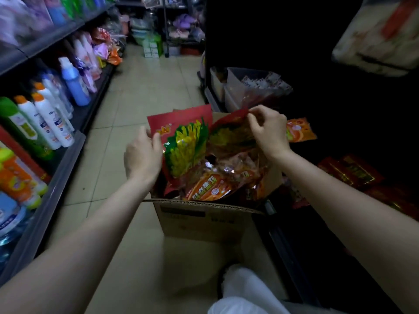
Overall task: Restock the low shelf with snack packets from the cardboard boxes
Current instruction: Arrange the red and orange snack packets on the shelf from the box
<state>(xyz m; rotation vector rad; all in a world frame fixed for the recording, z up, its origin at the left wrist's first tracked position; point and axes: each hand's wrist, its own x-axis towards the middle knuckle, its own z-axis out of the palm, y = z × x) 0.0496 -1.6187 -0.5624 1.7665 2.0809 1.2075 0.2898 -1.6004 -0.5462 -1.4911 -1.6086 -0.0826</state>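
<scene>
Our left hand [142,152] grips red-green snack packet [183,146] over cardboard box [204,220]; right hand [268,130] pinches second packet [229,132].

Two bare forearms, no sleeves reaching anywhere near the fingers [156,138], no watch, ring or band at either wrist. Well back from the fingers, at the lower edge, a knee in pale, whitish trousers [244,293], fabric loosely creased.

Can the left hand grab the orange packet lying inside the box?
Probably yes. The orange packet lies uncovered on top in the open cardboard box, but the left hand already holds a red packet, so it's busy.
</scene>
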